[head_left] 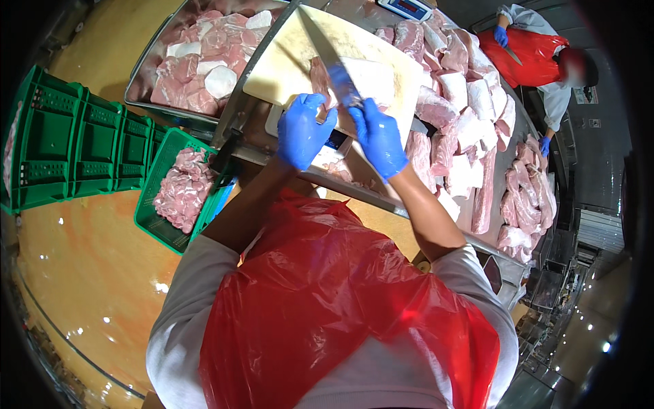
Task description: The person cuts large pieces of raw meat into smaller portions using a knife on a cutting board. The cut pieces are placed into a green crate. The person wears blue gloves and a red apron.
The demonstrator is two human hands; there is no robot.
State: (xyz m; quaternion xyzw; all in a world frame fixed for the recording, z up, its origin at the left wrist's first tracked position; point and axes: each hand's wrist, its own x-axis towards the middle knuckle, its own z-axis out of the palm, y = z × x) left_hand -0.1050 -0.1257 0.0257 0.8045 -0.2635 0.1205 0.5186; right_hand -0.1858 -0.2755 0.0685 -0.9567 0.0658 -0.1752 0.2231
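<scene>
A long knife [321, 45] is gripped by the handle in my blue-gloved right hand [381, 140], its blade slanting up and left over the cutting board. The pale cutting board [279, 65] lies in front of me. A piece of meat [371, 80] with a white fat layer rests on it, partly covered by the blade. My blue-gloved left hand [304, 133] has its fingers curled against the near left edge of this piece. A small scale [334, 141] shows partly between my hands, below the board's near edge.
Big meat slabs [453, 102] are heaped on the metal table at right. A metal tray [136, 85] of cut meat stands at left. Below it sits a green crate [146, 211] of trimmings, beside stacked green crates [51, 140]. Across the table, a person in a red apron [511, 54] holds a knife.
</scene>
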